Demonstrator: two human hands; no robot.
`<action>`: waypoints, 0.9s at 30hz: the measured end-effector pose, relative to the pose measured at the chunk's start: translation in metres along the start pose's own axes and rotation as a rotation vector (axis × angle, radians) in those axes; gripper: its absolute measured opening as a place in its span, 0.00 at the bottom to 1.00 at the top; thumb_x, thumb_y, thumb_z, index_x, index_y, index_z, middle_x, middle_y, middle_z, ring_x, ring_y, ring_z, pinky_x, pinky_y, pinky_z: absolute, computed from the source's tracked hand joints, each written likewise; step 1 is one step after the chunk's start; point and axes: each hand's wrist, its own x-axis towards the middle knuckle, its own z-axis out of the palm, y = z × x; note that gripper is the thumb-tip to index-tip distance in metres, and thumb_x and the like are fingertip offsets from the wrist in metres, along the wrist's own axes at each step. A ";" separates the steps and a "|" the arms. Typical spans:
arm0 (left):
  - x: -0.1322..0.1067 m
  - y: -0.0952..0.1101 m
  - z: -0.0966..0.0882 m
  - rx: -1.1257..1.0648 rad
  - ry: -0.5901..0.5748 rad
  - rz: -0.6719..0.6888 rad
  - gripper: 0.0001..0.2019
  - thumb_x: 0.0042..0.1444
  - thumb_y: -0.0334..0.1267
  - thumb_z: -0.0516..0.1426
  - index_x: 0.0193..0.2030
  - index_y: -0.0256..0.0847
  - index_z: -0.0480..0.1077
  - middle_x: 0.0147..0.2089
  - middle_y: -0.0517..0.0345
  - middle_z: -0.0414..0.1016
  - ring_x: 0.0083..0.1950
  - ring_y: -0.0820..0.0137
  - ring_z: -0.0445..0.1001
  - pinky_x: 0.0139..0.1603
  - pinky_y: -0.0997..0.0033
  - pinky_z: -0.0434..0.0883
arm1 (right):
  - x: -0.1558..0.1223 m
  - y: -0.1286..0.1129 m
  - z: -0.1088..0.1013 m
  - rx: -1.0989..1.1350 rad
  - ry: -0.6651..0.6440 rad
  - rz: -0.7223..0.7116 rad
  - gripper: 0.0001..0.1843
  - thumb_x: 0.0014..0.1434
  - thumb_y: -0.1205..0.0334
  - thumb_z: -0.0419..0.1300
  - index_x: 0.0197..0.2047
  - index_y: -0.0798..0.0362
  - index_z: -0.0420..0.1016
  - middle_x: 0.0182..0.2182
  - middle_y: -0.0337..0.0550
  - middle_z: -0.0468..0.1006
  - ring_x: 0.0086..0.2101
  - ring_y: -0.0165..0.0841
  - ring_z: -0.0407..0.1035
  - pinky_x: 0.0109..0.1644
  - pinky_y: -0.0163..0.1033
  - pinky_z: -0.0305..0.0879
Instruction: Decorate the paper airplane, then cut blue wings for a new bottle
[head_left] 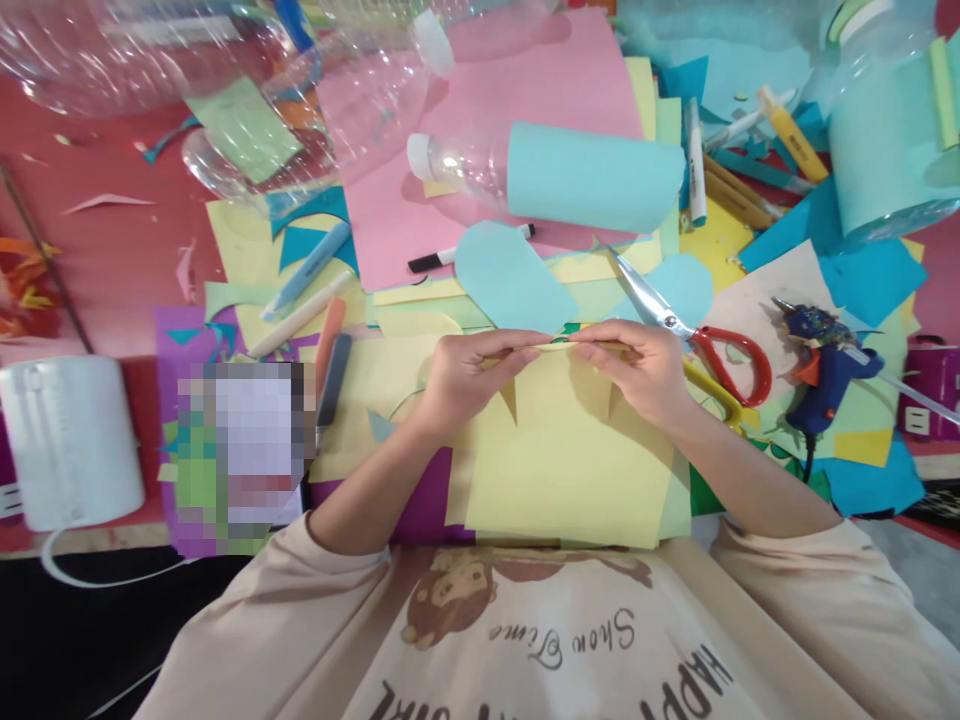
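Observation:
Both my hands pinch the far edge of a pale yellow sheet of paper, which lies toward my body. My left hand has thumb and fingers closed on that edge from the left. From the right, my right hand pinches the same edge, its fingertips close to the left ones. The edge looks folded or raised between them. Just beyond lie a light blue paper petal shape and a second one. Red-handled scissors lie open beside my right hand, blades pointing away to the left.
A plastic bottle wrapped in light blue paper lies on pink paper. A blue glue gun rests at right. Markers and paper scraps surround the work. Clear bottles lie at the back; a white case stands left.

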 end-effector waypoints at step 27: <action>0.000 -0.002 -0.002 0.093 0.063 0.180 0.05 0.54 0.37 0.63 0.36 0.43 0.81 0.36 0.60 0.84 0.36 0.73 0.82 0.39 0.82 0.76 | 0.001 0.004 0.003 0.060 0.018 -0.045 0.04 0.55 0.64 0.66 0.35 0.47 0.82 0.32 0.35 0.84 0.32 0.27 0.77 0.35 0.31 0.73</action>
